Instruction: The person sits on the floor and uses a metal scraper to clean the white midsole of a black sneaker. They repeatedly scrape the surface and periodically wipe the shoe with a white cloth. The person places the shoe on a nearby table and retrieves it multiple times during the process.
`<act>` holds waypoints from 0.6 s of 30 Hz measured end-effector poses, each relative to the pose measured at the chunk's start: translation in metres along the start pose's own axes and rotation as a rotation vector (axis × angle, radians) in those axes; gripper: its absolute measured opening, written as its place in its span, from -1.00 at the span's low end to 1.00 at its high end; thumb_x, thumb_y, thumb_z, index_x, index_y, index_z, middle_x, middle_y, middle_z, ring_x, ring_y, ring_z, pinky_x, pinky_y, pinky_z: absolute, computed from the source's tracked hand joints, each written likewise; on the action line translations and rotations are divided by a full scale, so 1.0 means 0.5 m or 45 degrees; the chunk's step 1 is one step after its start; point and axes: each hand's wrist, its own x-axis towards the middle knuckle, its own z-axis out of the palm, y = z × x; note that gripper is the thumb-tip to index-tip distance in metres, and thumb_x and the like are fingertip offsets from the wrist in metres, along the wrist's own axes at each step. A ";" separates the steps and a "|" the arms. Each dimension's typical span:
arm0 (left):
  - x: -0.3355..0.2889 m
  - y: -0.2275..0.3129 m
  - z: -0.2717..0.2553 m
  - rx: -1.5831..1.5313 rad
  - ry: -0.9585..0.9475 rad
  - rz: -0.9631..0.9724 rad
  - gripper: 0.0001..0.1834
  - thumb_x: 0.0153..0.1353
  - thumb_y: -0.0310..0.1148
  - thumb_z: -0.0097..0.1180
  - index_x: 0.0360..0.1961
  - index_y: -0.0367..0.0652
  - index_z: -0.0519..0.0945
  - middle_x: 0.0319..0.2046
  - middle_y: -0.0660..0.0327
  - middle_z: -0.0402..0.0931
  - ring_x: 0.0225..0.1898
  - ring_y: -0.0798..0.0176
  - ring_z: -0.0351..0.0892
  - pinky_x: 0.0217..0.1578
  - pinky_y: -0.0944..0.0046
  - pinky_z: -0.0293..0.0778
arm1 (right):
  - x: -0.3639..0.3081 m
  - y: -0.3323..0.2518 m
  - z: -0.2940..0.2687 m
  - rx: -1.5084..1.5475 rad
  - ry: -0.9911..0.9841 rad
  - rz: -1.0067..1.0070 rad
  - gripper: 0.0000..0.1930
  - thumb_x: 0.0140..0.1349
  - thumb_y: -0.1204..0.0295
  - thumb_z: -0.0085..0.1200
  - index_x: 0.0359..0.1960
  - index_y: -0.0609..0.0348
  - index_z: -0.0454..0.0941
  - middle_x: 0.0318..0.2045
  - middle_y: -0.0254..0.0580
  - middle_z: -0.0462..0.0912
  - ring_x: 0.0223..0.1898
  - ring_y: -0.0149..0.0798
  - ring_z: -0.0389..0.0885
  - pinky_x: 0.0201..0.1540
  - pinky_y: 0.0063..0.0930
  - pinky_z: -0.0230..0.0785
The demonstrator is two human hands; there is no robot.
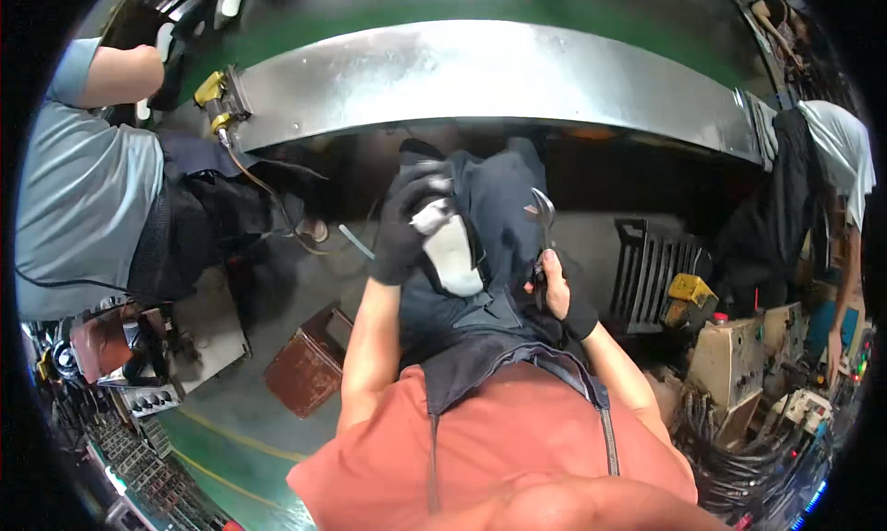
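A black shoe upper with a pale, sole-shaped bottom (455, 259) lies across my lap, apparently upside down on a last. My left hand (402, 222), in a dark glove, grips its far end, and the fingers are blurred by motion. Bare fingertips show on my right hand (556, 295), with dark cloth around the wrist. It is closed around the handles of metal pincers (543, 208), whose curved jaw points away from me. The pincers stand to the right of the shoe, apart from it. My palm hides most of the handles.
A long metal bench (480, 78) crosses ahead of my knees. At its left end sits a yellow tool (214, 97) with a hose. Co-workers sit at left (92, 199) and stand at right (836, 152). A brown stool (309, 365) and a dark slatted crate (656, 272) flank me.
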 end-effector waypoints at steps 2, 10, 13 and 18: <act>0.008 -0.013 0.023 0.026 -0.213 -0.027 -0.72 0.09 -0.39 0.08 -0.16 -0.26 0.52 -0.05 0.07 0.45 0.04 0.14 0.41 0.09 0.17 0.29 | -0.052 -0.049 0.024 0.163 -0.032 0.102 -0.52 0.40 0.05 -0.35 -0.48 0.16 0.41 -0.60 -0.32 0.46 -0.54 -0.42 0.46 -0.43 -0.55 0.32; -0.011 0.011 0.069 -0.453 -0.413 -0.414 -0.40 0.32 0.13 -0.29 -0.20 -0.24 0.52 -0.22 0.16 0.49 -0.13 0.28 0.46 0.00 0.27 0.36 | -0.115 -0.043 0.051 0.192 -0.341 0.112 -0.58 0.43 0.18 -0.34 -0.06 0.23 0.50 -0.20 -0.40 0.53 -0.16 -0.51 0.41 -0.03 -0.57 0.28; -0.031 -0.042 0.078 -0.648 -0.347 -0.233 -0.32 0.36 0.11 -0.49 -0.25 -0.24 0.56 -0.17 0.13 0.49 -0.03 0.18 0.42 0.06 0.20 0.29 | -0.094 -0.077 0.048 0.108 -0.494 0.190 -0.56 0.44 0.18 -0.36 0.08 0.25 0.40 -0.09 -0.39 0.49 -0.08 -0.51 0.39 0.08 -0.58 0.20; 0.017 -0.016 0.085 -0.376 -0.343 -0.023 -0.23 0.31 0.21 -0.55 -0.32 -0.21 0.60 -0.22 0.15 0.54 -0.03 0.14 0.42 0.11 0.17 0.23 | -0.064 -0.116 0.058 0.218 -0.525 0.391 -0.57 0.41 0.08 -0.35 -0.07 0.17 0.44 -0.29 -0.30 0.55 -0.31 -0.39 0.52 -0.14 -0.42 0.36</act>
